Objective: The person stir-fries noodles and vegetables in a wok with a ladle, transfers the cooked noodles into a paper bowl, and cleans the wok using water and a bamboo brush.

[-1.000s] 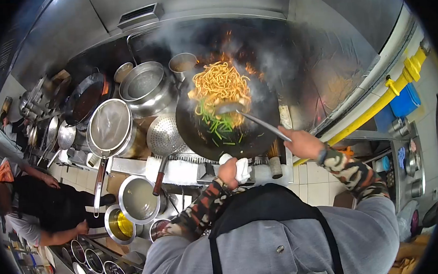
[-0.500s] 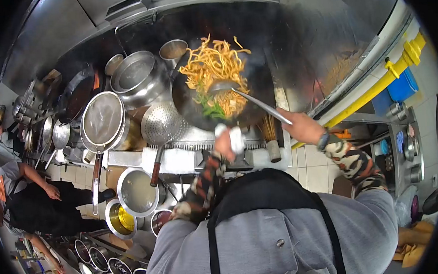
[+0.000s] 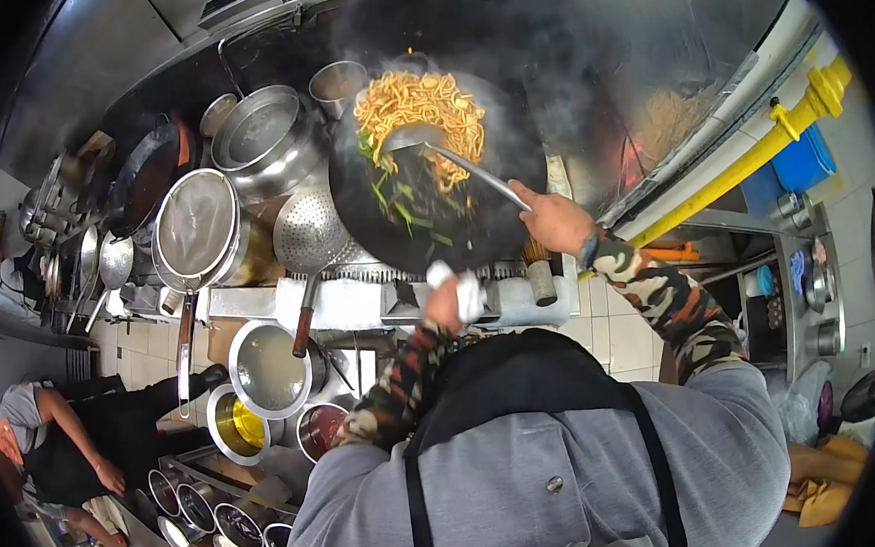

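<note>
One dark wok, noodles heaped at its far side

The wok [image 3: 510,174] sits over the stove [image 3: 231,302] straight ahead of the person, with thin smoke around it. Browned noodles [image 3: 425,102] lie heaped against its far wall, while green strips [image 3: 400,212] are scattered on its dark bottom, nearer the person; a few more greens sit at the heap's left edge.

The right hand [image 3: 558,223] is closed around the handle of a metal ladle [image 3: 414,137], which slopes down into the wok, its bowl at the near edge of the noodles. The left hand [image 3: 443,305] is clamped on a white cloth [image 3: 469,298] at the wok's near rim; whether it also grips the wok through the cloth cannot be told.

Just left of the wok lies a perforated skimmer [image 3: 309,228], its dark handle pointing toward the person. Farther left are a round mesh sieve [image 3: 195,226] and, behind, a large metal pot [image 3: 264,134]. A bamboo brush [image 3: 541,279] stands near the wok's right side. Nearer the person, on the left, a bowl of cloudy liquid [image 3: 272,372] stands beside a pot of yellow liquid [image 3: 240,426]. At far left is a co-worker in a black apron [image 3: 92,445].
</note>
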Action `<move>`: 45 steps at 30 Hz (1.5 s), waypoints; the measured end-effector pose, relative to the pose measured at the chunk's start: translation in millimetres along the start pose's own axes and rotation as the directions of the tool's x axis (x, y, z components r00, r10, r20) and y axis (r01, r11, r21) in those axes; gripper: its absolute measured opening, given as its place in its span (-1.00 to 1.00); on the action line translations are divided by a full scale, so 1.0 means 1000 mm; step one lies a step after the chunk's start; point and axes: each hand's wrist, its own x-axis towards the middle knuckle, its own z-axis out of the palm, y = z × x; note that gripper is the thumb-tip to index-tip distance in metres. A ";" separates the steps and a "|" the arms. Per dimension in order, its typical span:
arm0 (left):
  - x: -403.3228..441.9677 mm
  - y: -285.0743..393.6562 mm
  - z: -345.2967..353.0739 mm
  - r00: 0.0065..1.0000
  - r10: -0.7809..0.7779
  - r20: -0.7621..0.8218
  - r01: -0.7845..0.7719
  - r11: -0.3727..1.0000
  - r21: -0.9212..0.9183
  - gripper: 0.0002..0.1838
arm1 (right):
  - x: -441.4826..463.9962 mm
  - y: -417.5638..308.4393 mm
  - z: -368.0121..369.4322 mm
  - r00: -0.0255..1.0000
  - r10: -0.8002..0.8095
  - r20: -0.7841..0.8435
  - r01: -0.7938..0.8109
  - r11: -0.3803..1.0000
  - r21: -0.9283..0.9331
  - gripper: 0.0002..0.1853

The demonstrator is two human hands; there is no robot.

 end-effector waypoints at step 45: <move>0.034 0.104 0.054 0.973 -0.163 0.164 0.202 0.946 -0.255 -0.66 | 0.161 -0.004 0.028 0.918 0.229 0.323 -0.391 0.400 0.829 -0.34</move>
